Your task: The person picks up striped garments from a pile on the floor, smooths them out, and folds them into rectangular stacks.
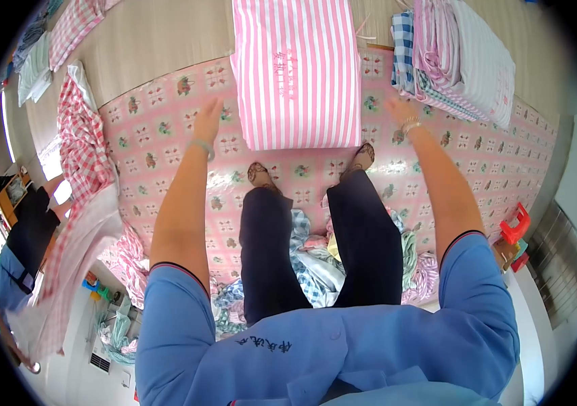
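A neatly folded pink-and-white striped cloth bundle (pixel 322 81), with pink printed characters, lies at the top middle over the edge of the tabletop. My left hand (pixel 208 122) is off to its left, fingers stretched out and holding nothing. On the other side my right hand (pixel 404 115), with a bracelet at the wrist, is likewise open and apart from the bundle. Just beyond the right hand sits a stack of folded cloths (pixel 468 64), pink, white and striped, with a blue-checked cloth (pixel 403 51) at its left side.
Red-checked cloth (pixel 82 132) hangs down at the left, with more folded pieces above it. Beneath me is a pink floral-patterned covering (pixel 187 162). Loose crumpled cloths (pixel 315 271) lie behind my legs. A person in blue (pixel 11 271) is at the far left, and a red plastic stool (pixel 516 224) stands at right.
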A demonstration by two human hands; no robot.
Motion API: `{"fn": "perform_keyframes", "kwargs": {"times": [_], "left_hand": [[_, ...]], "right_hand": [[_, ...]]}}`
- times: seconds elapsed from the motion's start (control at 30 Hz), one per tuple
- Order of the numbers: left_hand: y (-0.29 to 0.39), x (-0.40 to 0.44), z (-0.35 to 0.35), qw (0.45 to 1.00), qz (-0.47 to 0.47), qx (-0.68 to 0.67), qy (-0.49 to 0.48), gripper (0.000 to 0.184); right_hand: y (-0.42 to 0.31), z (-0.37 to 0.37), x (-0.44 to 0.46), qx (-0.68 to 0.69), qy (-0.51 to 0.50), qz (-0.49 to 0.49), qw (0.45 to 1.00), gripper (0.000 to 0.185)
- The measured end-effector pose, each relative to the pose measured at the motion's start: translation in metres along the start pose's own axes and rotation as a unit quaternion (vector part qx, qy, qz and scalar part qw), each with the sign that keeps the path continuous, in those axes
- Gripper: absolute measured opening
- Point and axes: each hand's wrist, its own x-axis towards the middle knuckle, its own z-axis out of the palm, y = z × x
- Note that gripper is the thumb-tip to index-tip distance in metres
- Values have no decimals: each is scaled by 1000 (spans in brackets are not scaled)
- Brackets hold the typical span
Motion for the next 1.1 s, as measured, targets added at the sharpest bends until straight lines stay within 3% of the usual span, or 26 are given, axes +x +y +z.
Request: {"fn": "perform_keyframes", "kwargs": {"times": [0.03, 0.1, 0.13, 0.2, 0.27, 0.3, 0.33, 0.4, 0.43, 0.5, 0.6, 0.7, 0.73, 0.8, 0.87, 1.0, 1.07, 1.1], "left_hand": [[-27, 13, 6, 1000, 2, -1, -1, 54], [-74, 44, 21, 999, -44, 27, -11, 62], [-62, 51, 30, 999, -44, 28, -13, 62], [-45, 74, 52, 994, -109, 0, 8, 81], [-44, 107, 76, 990, -134, -37, 12, 90], [-34, 122, 79, 985, -155, -71, 21, 99], [-27, 150, 90, 990, -114, -71, 34, 103], [-28, 193, 107, 993, -79, -71, 44, 106], [-29, 207, 112, 994, -67, -70, 57, 104], [-42, 233, 124, 993, -50, -63, 83, 99], [-32, 242, 128, 992, -23, -59, 110, 94], [-16, 233, 129, 988, -68, -108, 88, 85], [-22, 239, 127, 990, -72, -119, 38, 80], [-22, 241, 125, 989, -76, -130, -11, 74], [-5, 221, 119, 946, -148, -259, -128, 63], [3, 165, 90, 911, -154, -337, -180, 55], [15, 106, 74, 914, -107, -354, -168, 52], [22, 72, 67, 917, -82, -357, -159, 51]], "right_hand": [[6, 17, 8, -1, 2, 2, 1000, 43], [15, 54, 34, 139, 3, 49, 989, 54], [19, 64, 51, 140, 3, 51, 989, 54], [28, 93, 106, 293, 58, 72, 952, 62], [14, 88, 156, 378, 171, 65, 907, 67], [12, 78, 169, 392, 116, 82, 909, 68], [14, 75, 188, 404, 63, 97, 908, 68], [1, 80, 214, 486, 190, 84, 849, 78], [-8, 75, 223, 485, 190, 86, 850, 78], [-22, 74, 245, 572, 185, 102, 793, 77], [-48, 51, 231, 552, 152, 119, 811, 75], [-33, 54, 252, 554, 73, 150, 816, 72], [-33, 52, 254, 554, 76, 148, 816, 72], [-37, 51, 249, 607, 47, 138, 781, 58], [-39, 43, 232, 644, 27, 137, 752, 55], [-31, 23, 170, 736, -36, 89, 670, 46], [-35, 9, 112, 780, -59, 92, 616, 44], [-37, 5, 82, 778, -40, 106, 617, 46]]}}
